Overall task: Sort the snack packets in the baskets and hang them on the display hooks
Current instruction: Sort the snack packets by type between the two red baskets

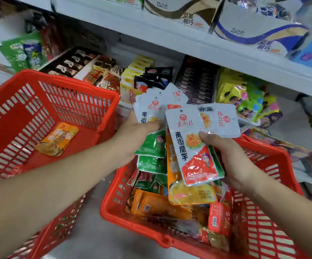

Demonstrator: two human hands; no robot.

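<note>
My left hand (136, 133) grips a fanned stack of white-and-green snack packets (152, 113) above the right red basket (263, 217). My right hand (226, 156) pinches several packets, with a white-and-red packet (194, 146) in front and an orange packet (187, 193) behind it. The right basket holds a pile of orange, green and red packets (160, 204). The left red basket (45, 101) holds one orange packet (57, 140). No display hooks are in view.
A white shelf (198, 43) runs across the top with cartons on it. Below it stand boxes of sweets (88, 68) and black and yellow packs (146, 75). Colourful bags (248, 98) lie at the right. A grey floor (99, 238) shows between the baskets.
</note>
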